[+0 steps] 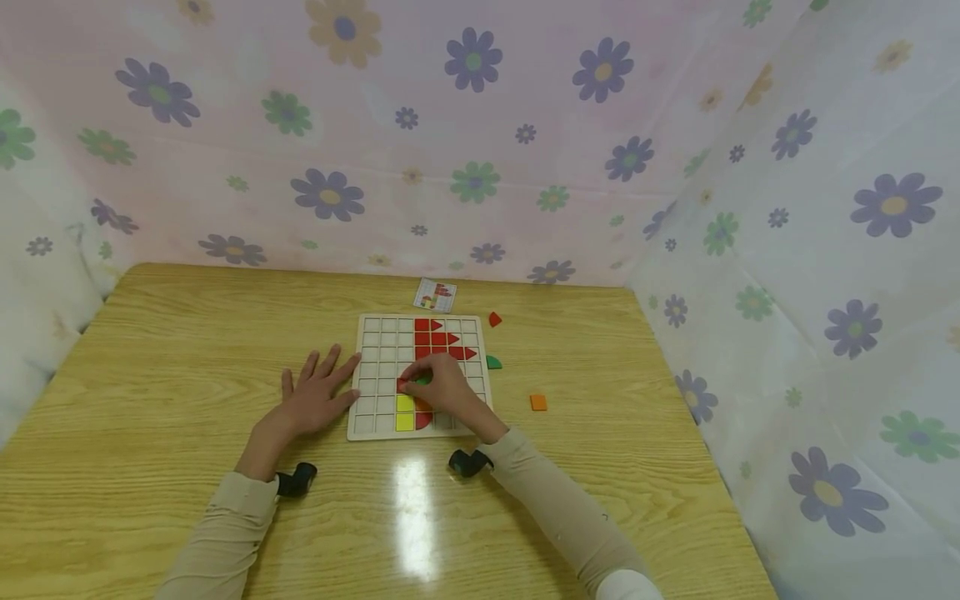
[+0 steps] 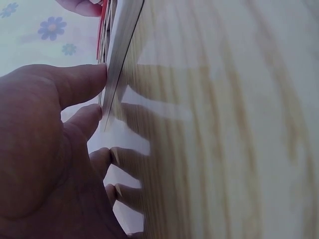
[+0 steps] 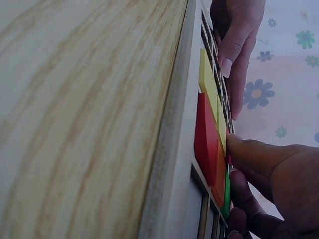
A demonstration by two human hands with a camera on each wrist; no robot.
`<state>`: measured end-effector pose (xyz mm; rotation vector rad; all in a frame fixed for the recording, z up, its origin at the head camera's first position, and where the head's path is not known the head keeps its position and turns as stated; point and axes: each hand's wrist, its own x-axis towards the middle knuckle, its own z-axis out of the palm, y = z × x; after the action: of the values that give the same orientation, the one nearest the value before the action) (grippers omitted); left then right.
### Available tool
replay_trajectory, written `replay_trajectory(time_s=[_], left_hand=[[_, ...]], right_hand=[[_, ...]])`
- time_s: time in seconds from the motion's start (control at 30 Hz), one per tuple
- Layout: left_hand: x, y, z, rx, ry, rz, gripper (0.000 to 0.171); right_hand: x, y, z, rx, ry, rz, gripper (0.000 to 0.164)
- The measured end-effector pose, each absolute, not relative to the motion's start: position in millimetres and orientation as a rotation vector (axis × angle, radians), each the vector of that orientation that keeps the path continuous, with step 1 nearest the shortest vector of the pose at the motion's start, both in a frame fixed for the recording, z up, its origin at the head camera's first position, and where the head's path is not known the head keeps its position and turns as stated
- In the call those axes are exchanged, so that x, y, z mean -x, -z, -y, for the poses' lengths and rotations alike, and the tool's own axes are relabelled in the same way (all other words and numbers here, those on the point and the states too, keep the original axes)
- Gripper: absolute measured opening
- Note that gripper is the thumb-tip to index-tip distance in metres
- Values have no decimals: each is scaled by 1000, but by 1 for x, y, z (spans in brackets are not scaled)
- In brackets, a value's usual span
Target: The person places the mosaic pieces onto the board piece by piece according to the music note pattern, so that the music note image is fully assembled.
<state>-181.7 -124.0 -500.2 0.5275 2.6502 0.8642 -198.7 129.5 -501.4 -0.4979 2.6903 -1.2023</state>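
Observation:
A wooden grid board [image 1: 372, 375] lies on the table. My left hand [image 1: 318, 400] is spread flat at its left side, with thumb and forefinger touching the board's edge. Over the lower middle of the grid, my right hand [image 1: 447, 390] pinches a small red piece [image 1: 402, 386] between thumb and fingertips. Just below that piece are yellow squares [image 1: 405, 422], with a red curved piece [image 1: 422, 421] beside them. A green piece [image 3: 227, 196] and an orange piece [image 3: 218, 181] sit close under the right fingers, partly hidden. Three red rows with pointed ends [image 1: 455, 339] fill cells higher up.
A small printed pattern card [image 1: 435, 295] lies behind the board. Loose pieces lie to the right: a red one [image 1: 495, 319], a green rounded one [image 1: 493, 362] against the board's edge, and an orange square [image 1: 538, 402]. Flowered curtains [image 1: 480, 179] stand behind the table.

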Motion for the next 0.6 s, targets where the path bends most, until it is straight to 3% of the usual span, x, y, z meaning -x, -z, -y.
replay_trajectory(time_s=[0.6], left_hand=[[180,498,122,-531,-867,-2669,64]], right_hand=[[196,508,-139,501,1418,-2656,16]])
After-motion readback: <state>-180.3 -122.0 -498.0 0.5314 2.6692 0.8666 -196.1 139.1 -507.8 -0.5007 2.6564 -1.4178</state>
